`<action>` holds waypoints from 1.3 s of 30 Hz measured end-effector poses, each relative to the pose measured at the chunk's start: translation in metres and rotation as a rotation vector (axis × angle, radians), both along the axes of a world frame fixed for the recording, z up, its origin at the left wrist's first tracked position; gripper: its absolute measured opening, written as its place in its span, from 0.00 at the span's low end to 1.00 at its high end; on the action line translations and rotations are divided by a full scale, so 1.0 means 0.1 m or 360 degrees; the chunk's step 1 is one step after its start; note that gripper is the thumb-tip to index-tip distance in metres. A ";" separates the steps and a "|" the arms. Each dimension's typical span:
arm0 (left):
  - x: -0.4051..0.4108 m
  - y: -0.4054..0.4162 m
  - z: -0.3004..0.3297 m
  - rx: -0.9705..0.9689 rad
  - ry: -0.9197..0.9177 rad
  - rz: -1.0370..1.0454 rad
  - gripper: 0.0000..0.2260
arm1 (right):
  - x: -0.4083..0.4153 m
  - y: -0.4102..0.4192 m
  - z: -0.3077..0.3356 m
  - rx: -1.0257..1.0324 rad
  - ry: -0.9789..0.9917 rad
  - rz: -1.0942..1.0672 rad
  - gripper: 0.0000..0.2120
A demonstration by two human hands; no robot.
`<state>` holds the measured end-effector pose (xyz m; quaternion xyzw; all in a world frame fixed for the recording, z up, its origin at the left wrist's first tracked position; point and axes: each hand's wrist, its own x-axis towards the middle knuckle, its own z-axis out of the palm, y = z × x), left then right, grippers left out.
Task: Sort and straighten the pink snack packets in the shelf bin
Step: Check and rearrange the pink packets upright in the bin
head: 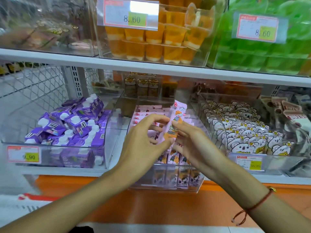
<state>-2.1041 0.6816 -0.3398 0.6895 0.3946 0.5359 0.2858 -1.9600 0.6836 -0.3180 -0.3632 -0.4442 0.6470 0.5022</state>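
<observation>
A clear plastic shelf bin [165, 186] in the middle of the lower shelf holds pink snack packets [148, 113], some lying flat at the back and others standing in rows at the front. One long pink packet [176, 115] with a cartoon child is held upright above the bin. My left hand [144, 138] pinches its left edge with thumb and fingers. My right hand [190, 140] pinches its right side, fingertips on the lower half. My hands hide the bin's middle.
A bin of purple drink pouches [72, 125] stands to the left, a bin of koala-print packets [244, 132] to the right. Above the white shelf board [151, 66] are bins of orange jelly cups [151, 39] and green packs [269, 52]. An orange ledge [151, 204] runs below.
</observation>
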 end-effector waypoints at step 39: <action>-0.05 0.02 0.22 -0.1139 -0.0204 -0.0586 0.15 | 0.10 -0.04 0.08 0.0240 -0.0609 -0.0495 0.15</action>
